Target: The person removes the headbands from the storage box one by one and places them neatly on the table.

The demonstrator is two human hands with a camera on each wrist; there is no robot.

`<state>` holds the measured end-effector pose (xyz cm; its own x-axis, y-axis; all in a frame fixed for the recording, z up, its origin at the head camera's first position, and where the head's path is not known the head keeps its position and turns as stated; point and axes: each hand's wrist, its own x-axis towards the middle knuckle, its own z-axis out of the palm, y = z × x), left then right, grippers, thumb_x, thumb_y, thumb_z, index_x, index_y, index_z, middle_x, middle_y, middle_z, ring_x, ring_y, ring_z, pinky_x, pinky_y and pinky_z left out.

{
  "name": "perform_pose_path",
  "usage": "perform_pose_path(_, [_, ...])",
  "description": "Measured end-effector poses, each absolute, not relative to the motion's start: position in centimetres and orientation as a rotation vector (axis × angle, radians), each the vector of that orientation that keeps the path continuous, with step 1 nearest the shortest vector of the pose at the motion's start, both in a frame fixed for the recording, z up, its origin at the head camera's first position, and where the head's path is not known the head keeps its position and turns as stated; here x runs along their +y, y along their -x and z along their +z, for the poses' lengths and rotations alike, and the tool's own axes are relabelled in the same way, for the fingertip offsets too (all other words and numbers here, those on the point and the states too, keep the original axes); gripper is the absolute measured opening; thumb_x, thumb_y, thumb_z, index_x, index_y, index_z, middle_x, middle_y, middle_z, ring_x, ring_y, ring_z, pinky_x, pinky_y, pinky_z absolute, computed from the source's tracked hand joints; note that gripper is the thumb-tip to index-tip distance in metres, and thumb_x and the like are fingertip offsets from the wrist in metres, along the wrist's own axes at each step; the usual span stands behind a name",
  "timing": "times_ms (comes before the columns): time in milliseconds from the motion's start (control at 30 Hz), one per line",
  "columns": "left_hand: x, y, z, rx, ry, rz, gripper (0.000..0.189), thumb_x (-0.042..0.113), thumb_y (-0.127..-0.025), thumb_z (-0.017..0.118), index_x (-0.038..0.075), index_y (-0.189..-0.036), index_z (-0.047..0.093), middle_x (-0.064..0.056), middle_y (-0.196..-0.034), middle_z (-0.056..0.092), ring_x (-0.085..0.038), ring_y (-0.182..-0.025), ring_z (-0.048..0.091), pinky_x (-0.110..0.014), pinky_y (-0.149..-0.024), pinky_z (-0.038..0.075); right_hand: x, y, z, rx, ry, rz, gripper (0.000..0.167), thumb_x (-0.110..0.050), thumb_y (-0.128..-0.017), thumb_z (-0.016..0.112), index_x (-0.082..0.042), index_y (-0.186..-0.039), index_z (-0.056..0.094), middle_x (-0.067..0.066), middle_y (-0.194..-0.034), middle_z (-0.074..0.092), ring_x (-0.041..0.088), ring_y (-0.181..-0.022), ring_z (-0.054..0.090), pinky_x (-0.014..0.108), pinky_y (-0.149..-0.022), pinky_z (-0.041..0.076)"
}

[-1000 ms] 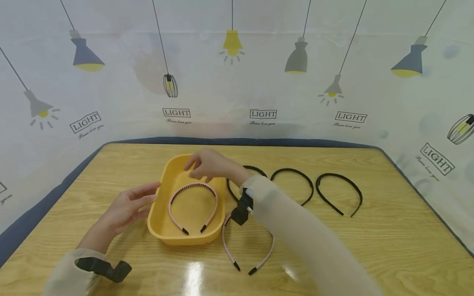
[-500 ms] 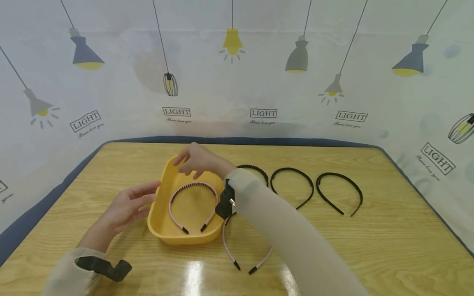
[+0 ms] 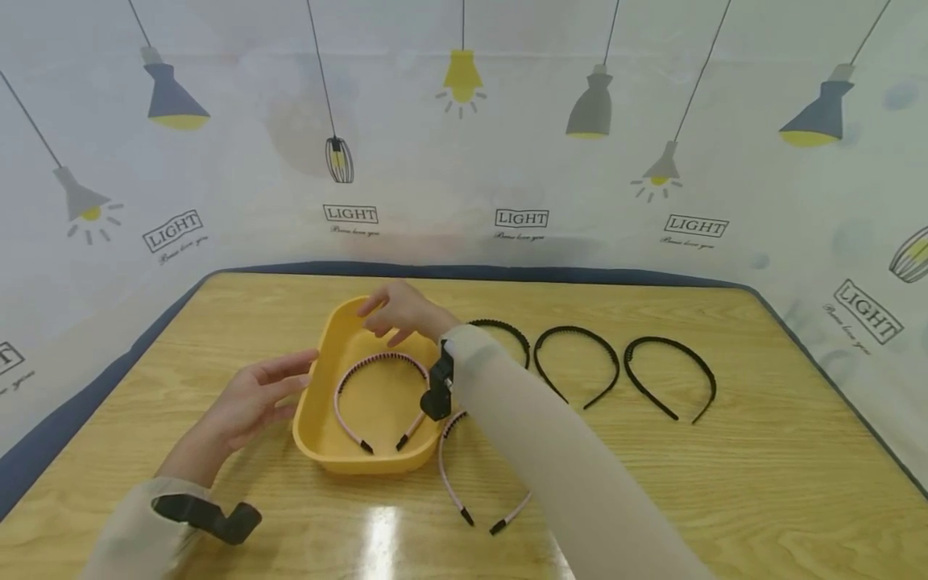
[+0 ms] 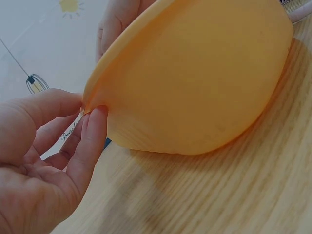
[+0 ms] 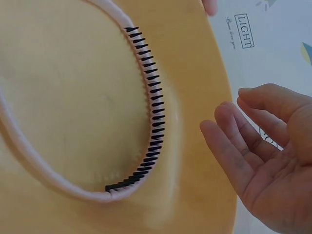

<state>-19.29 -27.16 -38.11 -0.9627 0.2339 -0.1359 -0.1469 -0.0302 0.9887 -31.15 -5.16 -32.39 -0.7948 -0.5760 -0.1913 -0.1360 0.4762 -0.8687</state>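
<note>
A pink headband (image 3: 384, 356) with dark teeth lies in a shallow yellow plastic tray (image 3: 319, 451). My left hand (image 3: 254, 399) is at the tray's left side; in the left wrist view, thumb and finger pinch its rim (image 4: 90, 92). Above the tray's far end hovers my right hand (image 3: 402, 310), fingers loosely bent and holding nothing. The right wrist view has that right hand (image 5: 265, 151) apart from the pink headband (image 5: 153, 97) in the tray. A second pink headband (image 3: 451, 483) lies on the table at the tray's near right, partly hidden by my right sleeve.
Three black headbands lie in a row on the wooden table (image 3: 783, 467): one partly behind my right arm (image 3: 518, 334), a middle one (image 3: 580, 330) and a right one (image 3: 677, 345). A lamp-printed curtain (image 3: 420, 161) stands behind the table.
My right hand has moved left over the tray's far end, then shifted slightly back right. The left hand stays at the tray's side. The headbands lie where they were.
</note>
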Motion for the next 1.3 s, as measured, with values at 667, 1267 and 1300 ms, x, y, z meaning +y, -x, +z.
perform_pose_path(667, [-27.2, 19.3, -38.0, 2.028, -0.079, 2.045, 0.051, 0.014, -0.091, 0.058, 0.002, -0.137, 0.040, 0.001, -0.121, 0.050, -0.008, -0.103, 0.056, -0.033, -0.083, 0.050, -4.3, 31.8, -34.6, 2.198, 0.535, -1.212, 0.029, -0.002, -0.086, 0.060, 0.001, -0.115, 0.062, 0.011, -0.092, 0.064, 0.019, -0.071, 0.054, 0.033, -0.070, 0.051])
perform_pose_path(1267, [-27.3, 19.5, -38.3, 2.056, -0.082, 2.035, 0.050, 0.014, -0.091, 0.058, 0.002, -0.137, 0.041, 0.001, -0.119, 0.050, -0.007, -0.102, 0.056, -0.033, -0.082, 0.051, -4.9, 31.8, -35.4, 2.315, 0.586, -0.978, 0.022, 0.000, -0.081, 0.067, -0.002, -0.103, 0.069, 0.005, -0.099, 0.063, 0.013, -0.064, 0.045, 0.022, -0.056, 0.041])
perform_pose_path(1300, [-27.3, 19.5, -38.3, 2.056, -0.080, 2.035, 0.050, 0.014, -0.091, 0.058, 0.002, -0.137, 0.041, 0.001, -0.119, 0.050, -0.007, -0.102, 0.056, -0.033, -0.082, 0.051, -4.9, 31.8, -35.4, 2.304, 0.568, -0.998, 0.023, 0.004, -0.080, 0.066, -0.001, -0.102, 0.069, 0.005, -0.101, 0.063, 0.013, -0.068, 0.047, 0.021, -0.058, 0.043])
